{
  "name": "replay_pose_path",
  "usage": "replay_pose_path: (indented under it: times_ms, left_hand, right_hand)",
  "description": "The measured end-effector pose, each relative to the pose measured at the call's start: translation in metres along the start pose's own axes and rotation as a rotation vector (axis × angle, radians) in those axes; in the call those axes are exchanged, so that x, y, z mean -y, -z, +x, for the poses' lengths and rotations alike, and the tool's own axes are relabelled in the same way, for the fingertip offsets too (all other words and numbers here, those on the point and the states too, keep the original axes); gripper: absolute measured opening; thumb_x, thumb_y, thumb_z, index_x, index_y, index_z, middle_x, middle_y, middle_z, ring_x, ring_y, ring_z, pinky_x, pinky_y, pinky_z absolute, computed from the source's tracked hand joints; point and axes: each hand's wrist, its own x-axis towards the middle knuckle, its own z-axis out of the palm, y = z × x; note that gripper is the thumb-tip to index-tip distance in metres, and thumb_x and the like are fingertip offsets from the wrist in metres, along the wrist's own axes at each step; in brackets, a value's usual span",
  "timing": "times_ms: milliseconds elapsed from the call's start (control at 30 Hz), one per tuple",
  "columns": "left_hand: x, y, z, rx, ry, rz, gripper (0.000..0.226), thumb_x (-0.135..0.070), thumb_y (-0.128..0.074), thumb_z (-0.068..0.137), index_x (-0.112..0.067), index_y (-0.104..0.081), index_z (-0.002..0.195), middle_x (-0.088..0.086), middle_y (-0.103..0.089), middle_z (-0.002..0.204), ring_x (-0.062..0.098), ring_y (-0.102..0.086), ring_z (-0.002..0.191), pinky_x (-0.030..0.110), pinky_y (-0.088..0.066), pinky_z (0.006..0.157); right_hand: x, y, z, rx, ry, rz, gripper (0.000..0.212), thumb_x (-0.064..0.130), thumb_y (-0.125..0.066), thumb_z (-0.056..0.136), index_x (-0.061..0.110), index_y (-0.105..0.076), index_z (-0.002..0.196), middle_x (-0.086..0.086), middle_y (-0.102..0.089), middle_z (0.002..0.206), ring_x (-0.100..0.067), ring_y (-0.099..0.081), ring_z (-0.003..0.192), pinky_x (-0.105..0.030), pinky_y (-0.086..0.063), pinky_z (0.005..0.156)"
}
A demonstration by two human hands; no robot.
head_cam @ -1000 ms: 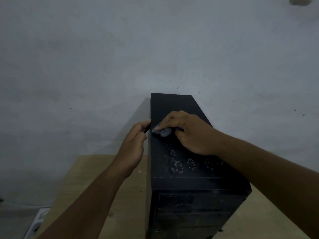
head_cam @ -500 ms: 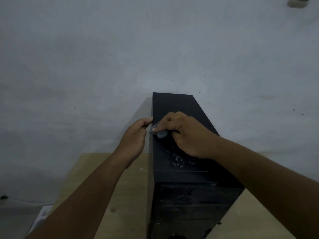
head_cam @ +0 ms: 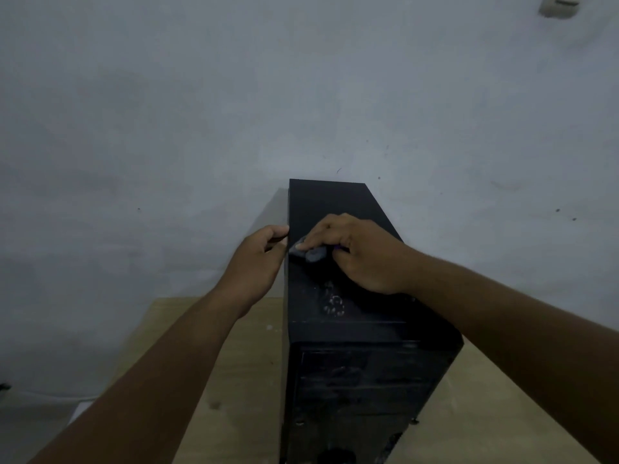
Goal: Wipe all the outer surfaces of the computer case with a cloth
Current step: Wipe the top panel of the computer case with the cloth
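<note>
Head view, dim light.

- Tall black metal computer case (head_cam: 335, 209) stands upright on a pale wooden table (head_cam: 241, 380), back end close to a grey-white plaster wall (head_cam: 201, 112). Front panel faces the camera and is scuffed with pale smears.
- Small crumpled grey cloth (head_cam: 310, 253) lies on the case's top panel, near its left edge, about midway along the length.
- Right hand (head_cam: 361, 252) rests on the top panel with fingers curled down over the cloth. Fingertips pinch and press it onto the metal. Most of the cloth is hidden under the palm; only a wad shows past the fingers.
- Left hand (head_cam: 258, 259) is at the case's upper left edge. The thumb tip touches the top corner line and the fingers are curled against the side wall, gripping the edge.
- Pale dusty ring marks (head_cam: 333, 301) show on the top panel, between the right hand and the front edge.
- Small beige wall fitting (head_cam: 559, 5) at the upper right; what it is, I cannot tell.
</note>
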Motion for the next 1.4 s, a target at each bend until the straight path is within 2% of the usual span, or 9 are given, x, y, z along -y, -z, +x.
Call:
replay_pose_path:
  times_ms: [133, 200, 267, 367, 533, 733, 833, 1133, 1400]
  left_hand:
    - [-0.001, 0.000, -0.005, 0.013, 0.008, 0.004, 0.032, -0.019, -0.045, 0.107, -0.016, -0.059, 0.136, -0.005, -0.063, 0.127, 0.009, -0.059, 0.115, 0.020, -0.046, 0.095]
    - [-0.005, -0.001, -0.010, 0.012, 0.007, 0.003, 0.029, -0.020, -0.042, 0.108, -0.019, -0.062, 0.128, -0.012, -0.065, 0.115, -0.002, -0.059, 0.102, 0.006, -0.047, 0.079]
    - [-0.010, -0.001, -0.013, 0.002, 0.006, 0.002, 0.028, -0.021, -0.040, 0.109, -0.021, -0.064, 0.124, -0.017, -0.064, 0.108, -0.006, -0.057, 0.096, 0.005, -0.046, 0.068]
    - [-0.016, -0.003, -0.019, -0.009, 0.012, 0.007, 0.027, -0.025, -0.041, 0.108, -0.021, -0.065, 0.118, -0.016, -0.066, 0.106, -0.004, -0.059, 0.094, 0.013, -0.047, 0.074]
    - [-0.020, -0.008, -0.022, -0.031, 0.016, 0.097, 0.028, -0.028, -0.039, 0.108, -0.019, -0.065, 0.111, -0.002, -0.068, 0.104, 0.014, -0.064, 0.094, 0.039, -0.054, 0.088]
    - [-0.020, -0.009, -0.024, -0.021, 0.028, 0.107, 0.028, -0.029, -0.037, 0.108, -0.021, -0.064, 0.107, 0.000, -0.067, 0.100, 0.019, -0.064, 0.093, 0.039, -0.053, 0.082]
    - [-0.020, -0.010, -0.025, -0.025, 0.023, 0.120, 0.030, -0.026, -0.037, 0.107, -0.016, -0.064, 0.101, 0.004, -0.067, 0.097, 0.022, -0.063, 0.091, 0.036, -0.048, 0.074]
    - [-0.016, -0.009, -0.021, -0.017, -0.033, 0.200, 0.038, -0.026, -0.034, 0.108, 0.001, -0.061, 0.105, 0.019, -0.064, 0.101, 0.032, -0.060, 0.091, 0.039, -0.046, 0.071]
    - [-0.017, -0.014, -0.023, -0.038, -0.013, 0.111, 0.032, -0.027, -0.034, 0.108, -0.014, -0.064, 0.108, 0.001, -0.066, 0.101, 0.018, -0.062, 0.093, 0.040, -0.050, 0.082]
  right_hand:
    - [-0.017, 0.003, 0.025, -0.025, -0.087, -0.071, 0.058, -0.010, -0.041, 0.087, 0.026, -0.067, 0.124, 0.005, -0.058, 0.125, -0.014, -0.049, 0.117, -0.011, -0.031, 0.096]
    - [-0.026, 0.005, 0.037, -0.058, -0.142, -0.096, 0.057, -0.011, -0.040, 0.087, 0.022, -0.067, 0.125, 0.000, -0.057, 0.127, -0.016, -0.050, 0.117, -0.001, -0.025, 0.087]
    - [-0.034, 0.004, 0.048, -0.082, -0.186, -0.107, 0.056, -0.011, -0.039, 0.087, 0.020, -0.068, 0.124, -0.003, -0.057, 0.128, -0.019, -0.050, 0.119, -0.003, -0.027, 0.091]
    - [-0.036, 0.001, 0.051, -0.105, -0.221, -0.108, 0.057, -0.012, -0.039, 0.086, 0.019, -0.068, 0.124, -0.003, -0.057, 0.130, -0.022, -0.051, 0.122, -0.014, -0.032, 0.098]
    - [-0.026, 0.003, 0.028, -0.139, -0.167, -0.046, 0.057, -0.016, -0.040, 0.083, 0.015, -0.071, 0.119, 0.002, -0.062, 0.127, -0.010, -0.054, 0.117, 0.009, -0.023, 0.087]
    - [-0.008, 0.005, -0.014, -0.134, -0.097, -0.031, 0.058, -0.015, -0.041, 0.083, 0.019, -0.072, 0.118, 0.010, -0.062, 0.123, -0.011, -0.050, 0.118, -0.015, -0.036, 0.104]
    - [0.003, 0.010, -0.039, -0.115, -0.085, 0.020, 0.057, -0.015, -0.044, 0.083, 0.023, -0.073, 0.114, 0.017, -0.058, 0.115, -0.005, -0.049, 0.116, -0.011, -0.035, 0.102]
    - [0.000, 0.013, -0.068, -0.097, -0.084, 0.203, 0.054, -0.015, -0.047, 0.084, 0.024, -0.075, 0.108, 0.013, -0.062, 0.116, -0.005, -0.055, 0.114, -0.021, -0.043, 0.103]
    - [-0.027, 0.019, -0.036, -0.194, -0.215, 0.338, 0.047, -0.012, -0.049, 0.084, 0.024, -0.076, 0.096, 0.017, -0.069, 0.106, 0.003, -0.063, 0.101, -0.012, -0.048, 0.090]
